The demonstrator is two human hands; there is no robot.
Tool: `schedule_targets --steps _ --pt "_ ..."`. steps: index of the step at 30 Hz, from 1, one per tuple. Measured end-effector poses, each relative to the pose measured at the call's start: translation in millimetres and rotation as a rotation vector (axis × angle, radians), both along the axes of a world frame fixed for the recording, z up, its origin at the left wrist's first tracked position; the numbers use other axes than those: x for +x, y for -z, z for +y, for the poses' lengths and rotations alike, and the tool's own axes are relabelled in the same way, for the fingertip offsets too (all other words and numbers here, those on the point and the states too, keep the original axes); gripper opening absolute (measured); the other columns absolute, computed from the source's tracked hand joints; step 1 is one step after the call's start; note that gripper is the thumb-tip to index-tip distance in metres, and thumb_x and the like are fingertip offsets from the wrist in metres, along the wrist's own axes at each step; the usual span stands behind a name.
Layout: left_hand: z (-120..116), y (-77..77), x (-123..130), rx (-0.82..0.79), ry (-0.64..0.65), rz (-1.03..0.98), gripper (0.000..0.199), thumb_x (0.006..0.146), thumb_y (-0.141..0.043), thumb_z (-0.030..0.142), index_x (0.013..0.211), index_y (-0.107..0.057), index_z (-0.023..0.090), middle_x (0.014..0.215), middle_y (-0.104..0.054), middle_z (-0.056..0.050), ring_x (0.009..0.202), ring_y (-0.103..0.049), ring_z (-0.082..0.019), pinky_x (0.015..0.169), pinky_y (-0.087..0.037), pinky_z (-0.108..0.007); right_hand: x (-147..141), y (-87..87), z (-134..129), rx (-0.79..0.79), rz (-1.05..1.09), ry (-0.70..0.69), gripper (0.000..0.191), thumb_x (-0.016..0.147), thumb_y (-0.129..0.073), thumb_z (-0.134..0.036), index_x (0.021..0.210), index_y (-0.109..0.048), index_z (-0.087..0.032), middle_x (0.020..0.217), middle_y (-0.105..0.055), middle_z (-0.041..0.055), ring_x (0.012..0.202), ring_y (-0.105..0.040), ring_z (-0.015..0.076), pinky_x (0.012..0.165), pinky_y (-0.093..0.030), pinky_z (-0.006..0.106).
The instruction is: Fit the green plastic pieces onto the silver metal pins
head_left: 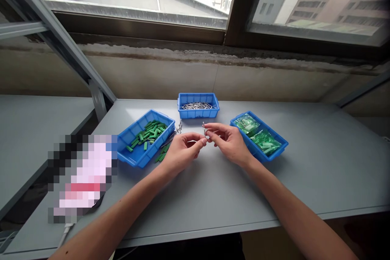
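Observation:
My left hand (185, 149) and my right hand (228, 140) meet above the middle of the table, fingertips nearly touching. Between them a small silvery metal piece (204, 126) stands upright, pinched by the fingers of both hands. Beyond them is a blue bin (198, 113) of thin metal pieces. To the left, another blue bin (143, 160) holds green pieces (152, 130). More green pieces (163, 153) and several metal pieces (178, 127) lie loose between that bin and my left hand. At the right, a third blue bin (276, 155) holds clear bags (264, 141) with green contents.
A pixelated object (87, 174) with a white cable (64, 233) lies on the grey table (319, 162) at the left. Metal frame bars (70, 40) slant down at the left. The wall (146, 75) and window stand behind the bins.

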State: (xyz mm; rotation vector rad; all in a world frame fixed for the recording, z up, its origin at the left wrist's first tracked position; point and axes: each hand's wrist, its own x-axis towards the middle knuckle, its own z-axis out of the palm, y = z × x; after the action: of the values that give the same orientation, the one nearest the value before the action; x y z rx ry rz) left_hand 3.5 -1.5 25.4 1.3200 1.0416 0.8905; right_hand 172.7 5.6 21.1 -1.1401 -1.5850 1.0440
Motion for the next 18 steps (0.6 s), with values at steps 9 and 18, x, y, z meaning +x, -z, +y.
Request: schedule_targets --steps 9,18 --pt "0.7 2.1 -2.4 -0.007 -0.053 0.003 0.025 0.081 -0.063 0.038 0.075 -0.060 0.014 0.052 -0.047 0.004 0.046 -0.042 -0.006 0.047 -0.034 -0.019 5.2 -7.5 -1.1 0.143 -0.040 0.029 0.025 0.084 -0.063 -0.034 0.105 -0.068 -0.022 0.087 -0.069 0.0024 0.073 -0.066 0.0134 0.063 -0.052 0.024" --pt "9.0 9.7 -5.5 -0.066 -0.135 -0.211 0.043 0.089 -0.047 0.050 0.070 -0.058 0.012 0.061 -0.052 -0.001 0.047 -0.045 -0.007 0.047 -0.036 -0.020 -5.8 -6.9 23.9 0.261 -0.189 0.289 0.018 0.085 -0.059 -0.035 0.087 -0.069 -0.019 0.082 -0.071 0.0020 0.068 -0.064 0.0136 0.060 -0.049 0.024"
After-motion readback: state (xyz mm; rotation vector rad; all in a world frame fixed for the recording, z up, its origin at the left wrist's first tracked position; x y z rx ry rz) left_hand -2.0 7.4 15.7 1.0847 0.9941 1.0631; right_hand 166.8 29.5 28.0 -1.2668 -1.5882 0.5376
